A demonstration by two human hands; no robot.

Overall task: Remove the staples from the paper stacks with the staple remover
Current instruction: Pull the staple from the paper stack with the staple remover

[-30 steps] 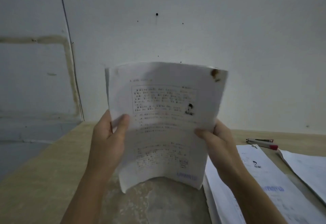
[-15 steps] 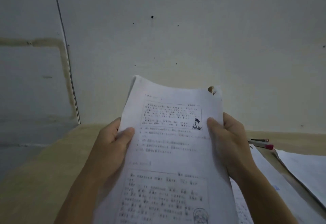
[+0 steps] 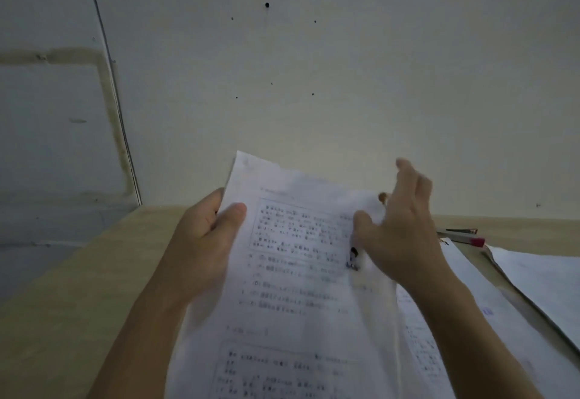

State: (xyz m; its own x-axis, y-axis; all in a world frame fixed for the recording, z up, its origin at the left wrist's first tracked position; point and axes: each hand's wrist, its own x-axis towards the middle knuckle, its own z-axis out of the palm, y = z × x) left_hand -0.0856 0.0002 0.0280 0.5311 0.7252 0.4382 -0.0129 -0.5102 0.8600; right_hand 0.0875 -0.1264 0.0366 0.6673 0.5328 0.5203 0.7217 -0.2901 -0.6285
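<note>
A stack of printed white paper [image 3: 292, 288] is tilted up in front of me over the wooden table. My left hand [image 3: 207, 235] grips its left edge, thumb on the front page. My right hand [image 3: 398, 232] has let go of the right edge and hovers at the stack's upper right corner with fingers spread, blurred by motion. A rusty brown mark [image 3: 382, 196] shows at that corner, just beside the fingers. The staple remover [image 3: 461, 235], metal with a red tip, lies on the table behind my right hand.
More paper stacks lie flat on the table at the right: one [image 3: 477, 329] under my right forearm and another [image 3: 546, 285] beyond it near the frame's edge. A plain wall rises right behind the light wooden table [image 3: 78, 304].
The stack has tipped lower and closer to me. My right hand has released the right edge, opened, and risen to the stained upper right corner. My left hand keeps its grip.
</note>
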